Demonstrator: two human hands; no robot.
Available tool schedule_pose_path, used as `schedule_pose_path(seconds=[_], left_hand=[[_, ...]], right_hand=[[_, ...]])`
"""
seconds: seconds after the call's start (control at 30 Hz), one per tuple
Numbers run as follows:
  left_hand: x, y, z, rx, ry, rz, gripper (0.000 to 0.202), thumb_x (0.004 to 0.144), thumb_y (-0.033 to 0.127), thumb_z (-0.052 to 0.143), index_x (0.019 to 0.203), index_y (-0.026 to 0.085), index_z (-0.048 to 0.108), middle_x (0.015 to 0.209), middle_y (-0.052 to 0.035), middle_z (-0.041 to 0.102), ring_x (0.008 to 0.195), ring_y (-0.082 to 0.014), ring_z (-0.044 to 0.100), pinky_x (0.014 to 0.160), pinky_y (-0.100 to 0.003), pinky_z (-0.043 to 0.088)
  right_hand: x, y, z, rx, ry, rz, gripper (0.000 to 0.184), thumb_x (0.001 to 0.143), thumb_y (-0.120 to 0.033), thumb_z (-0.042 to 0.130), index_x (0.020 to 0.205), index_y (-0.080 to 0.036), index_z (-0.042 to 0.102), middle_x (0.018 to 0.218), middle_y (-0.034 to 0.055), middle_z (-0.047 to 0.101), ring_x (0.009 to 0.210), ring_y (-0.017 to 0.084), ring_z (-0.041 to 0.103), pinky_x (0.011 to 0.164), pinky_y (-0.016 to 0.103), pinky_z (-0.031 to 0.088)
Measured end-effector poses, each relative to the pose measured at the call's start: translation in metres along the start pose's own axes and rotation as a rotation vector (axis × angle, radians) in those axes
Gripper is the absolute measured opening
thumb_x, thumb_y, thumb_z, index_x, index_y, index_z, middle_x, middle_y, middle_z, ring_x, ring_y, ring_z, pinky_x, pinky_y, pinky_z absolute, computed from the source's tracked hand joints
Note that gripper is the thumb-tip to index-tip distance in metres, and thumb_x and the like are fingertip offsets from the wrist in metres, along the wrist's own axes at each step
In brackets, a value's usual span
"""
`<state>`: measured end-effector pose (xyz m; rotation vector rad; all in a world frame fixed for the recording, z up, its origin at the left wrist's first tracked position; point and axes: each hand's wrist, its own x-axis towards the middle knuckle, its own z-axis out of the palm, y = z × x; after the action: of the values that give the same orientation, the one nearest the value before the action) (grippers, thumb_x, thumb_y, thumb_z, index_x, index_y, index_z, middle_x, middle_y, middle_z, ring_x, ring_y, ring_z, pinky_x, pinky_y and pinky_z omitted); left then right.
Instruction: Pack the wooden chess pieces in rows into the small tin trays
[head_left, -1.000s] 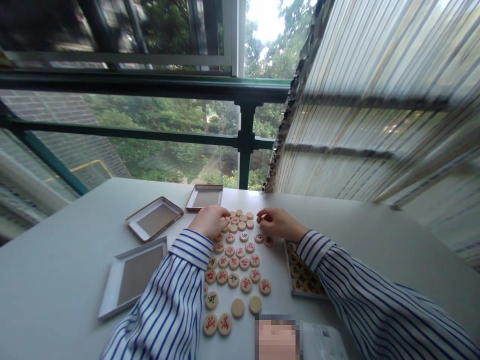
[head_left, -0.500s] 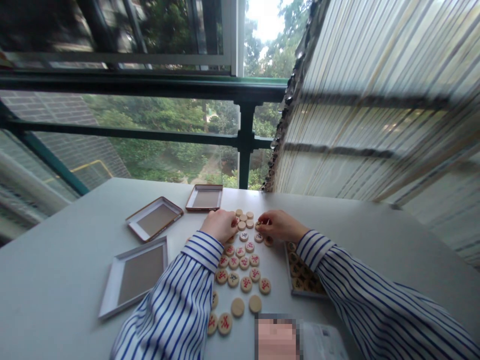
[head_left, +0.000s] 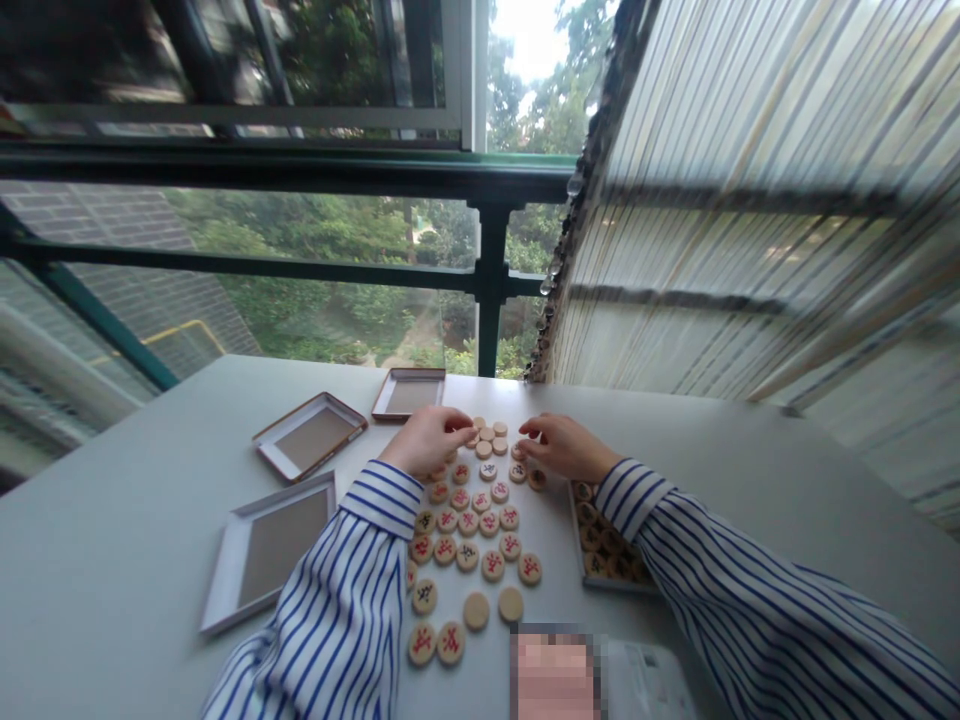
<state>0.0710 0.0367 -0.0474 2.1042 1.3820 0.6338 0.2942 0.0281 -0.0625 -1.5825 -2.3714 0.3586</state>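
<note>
Round wooden xiangqi pieces (head_left: pixel 488 522) with red or black characters lie in loose rows on the white table. At the far end is a tight cluster of plain, face-down pieces (head_left: pixel 486 435). My left hand (head_left: pixel 431 438) is at the left side of this cluster, thumb and forefinger apart, its fingertips close to the leftmost piece. To the right of the cluster, my right hand (head_left: pixel 562 447) has its fingers parted above a piece (head_left: pixel 518 450) partly covered by the thumb. Another piece (head_left: pixel 536 480) lies just under that hand.
On the left are three shallow trays or lids: a big one (head_left: pixel 328 530), a middle one (head_left: pixel 363 422) and a small one (head_left: pixel 409 414). A tray of pieces (head_left: pixel 584 575) sits partly under my right sleeve. A pixelated object (head_left: pixel 556 675) lies at the near edge. Windows and a string curtain (head_left: pixel 712 250) stand beyond.
My left hand has shifted left and its fingers have parted, uncovering more pieces. The fingers of my right hand have opened and lifted slightly from the piece below.
</note>
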Motion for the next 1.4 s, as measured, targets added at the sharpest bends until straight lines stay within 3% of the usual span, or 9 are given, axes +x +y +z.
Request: schedule_pose_path(seconds=[0.2, 0.5, 0.67, 0.87, 1.1, 1.4], left_hand=[[0.0, 0.005, -0.005, -0.366, 0.007, -0.08, 0.035, 0.069, 0.039, 0.057, 0.088, 0.011, 0.066, 0.087, -0.0077, 0.068, 0.079, -0.0179, 0.06, 0.07, -0.027, 0.045], [-0.002, 0.014, -0.004, -0.523, -0.021, -0.093, 0.037, 0.072, 0.039, 0.057, 0.095, 0.011, 0.06, 0.083, -0.0064, 0.065, 0.066, -0.0118, 0.055, 0.058, -0.023, 0.041], [-0.003, 0.017, -0.004, -0.555, -0.059, -0.105, 0.04, 0.074, 0.04, 0.055, 0.103, 0.012, 0.055, 0.084, -0.0078, 0.065, 0.067, -0.0124, 0.056, 0.053, -0.021, 0.039], [-0.001, 0.015, -0.001, -0.598, -0.052, -0.064, 0.04, 0.073, 0.038, 0.057, 0.101, 0.01, 0.055, 0.078, -0.0065, 0.064, 0.065, -0.0122, 0.056, 0.06, -0.024, 0.042], [0.0, 0.015, -0.002, -0.499, -0.054, -0.046, 0.038, 0.076, 0.04, 0.051, 0.098, 0.01, 0.056, 0.083, -0.0084, 0.064, 0.071, -0.014, 0.058, 0.064, -0.026, 0.043], [-0.002, -0.006, -0.015, 0.023, 0.094, -0.103, 0.035, 0.077, 0.038, 0.046, 0.101, 0.015, 0.058, 0.09, -0.0078, 0.066, 0.081, -0.0184, 0.061, 0.07, -0.027, 0.045]], right_hand=[[-0.001, -0.012, -0.004, 0.094, 0.116, -0.081, 0.025, 0.081, -0.032, 0.048, 0.095, -0.018, 0.062, 0.086, 0.0056, 0.061, 0.068, 0.012, 0.055, 0.065, 0.024, 0.041], [-0.001, -0.04, -0.006, 0.224, 0.292, -0.254, 0.026, 0.078, -0.03, 0.053, 0.1, -0.017, 0.056, 0.09, 0.0048, 0.061, 0.073, 0.011, 0.055, 0.064, 0.023, 0.041], [0.0, -0.048, -0.006, 0.264, 0.291, -0.258, 0.022, 0.077, -0.03, 0.055, 0.096, -0.018, 0.057, 0.089, 0.0041, 0.06, 0.071, 0.011, 0.055, 0.063, 0.023, 0.041], [0.002, -0.05, -0.006, 0.28, 0.281, -0.254, 0.019, 0.079, -0.029, 0.052, 0.092, -0.018, 0.059, 0.085, 0.0033, 0.061, 0.07, 0.011, 0.054, 0.063, 0.023, 0.041], [0.002, -0.046, -0.007, 0.265, 0.29, -0.268, 0.017, 0.077, -0.026, 0.052, 0.091, -0.017, 0.058, 0.082, 0.0028, 0.061, 0.071, 0.011, 0.054, 0.064, 0.022, 0.041], [0.003, -0.013, -0.015, 0.171, 0.303, -0.154, 0.02, 0.077, -0.027, 0.049, 0.087, -0.017, 0.062, 0.08, 0.0033, 0.063, 0.069, 0.011, 0.055, 0.063, 0.023, 0.04]])
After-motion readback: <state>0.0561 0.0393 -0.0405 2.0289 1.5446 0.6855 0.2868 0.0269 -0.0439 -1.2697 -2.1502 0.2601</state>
